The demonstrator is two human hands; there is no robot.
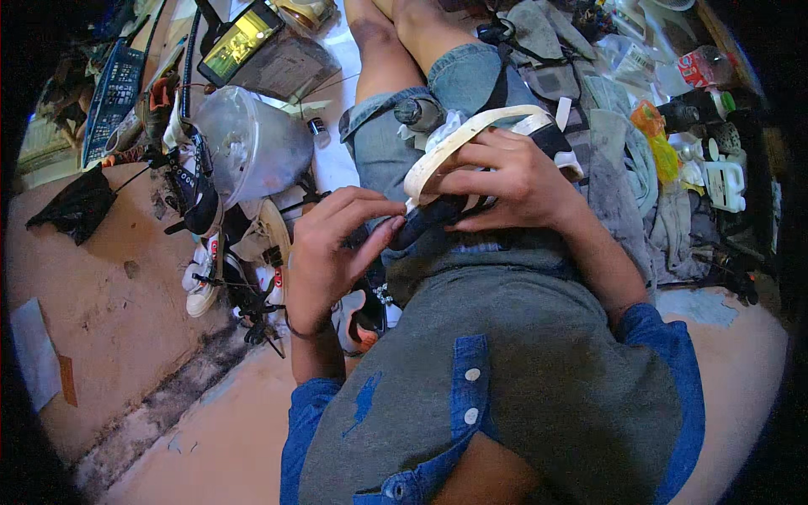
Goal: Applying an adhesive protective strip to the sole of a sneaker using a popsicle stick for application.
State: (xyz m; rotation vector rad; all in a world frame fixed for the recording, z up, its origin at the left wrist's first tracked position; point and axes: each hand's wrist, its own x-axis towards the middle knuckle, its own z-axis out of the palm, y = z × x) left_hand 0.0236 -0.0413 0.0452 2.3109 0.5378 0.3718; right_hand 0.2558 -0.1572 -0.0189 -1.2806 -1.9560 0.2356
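A dark shoe [555, 147] with a loose cream rubber strip [454, 139] looped over it is held above my lap. My right hand [505, 185] is wrapped around the shoe and strip from the right side. My left hand [341, 240] is at the shoe's left end, thumb and fingers drawn together at a small white piece [410, 204] beside the dark material; how firmly it grips cannot be made out. A grey bottle [417, 114] rests between my thighs just behind the shoe.
A phone [240, 42], translucent bucket [244, 143], several shoes [202, 286] and a black bag [71, 206] lie to the left. Grey cloths [623, 210], a yellow plastic bag [652, 139], a white jug [724, 185] and several containers crowd the right. Blue crates [109, 101] stand at the upper left.
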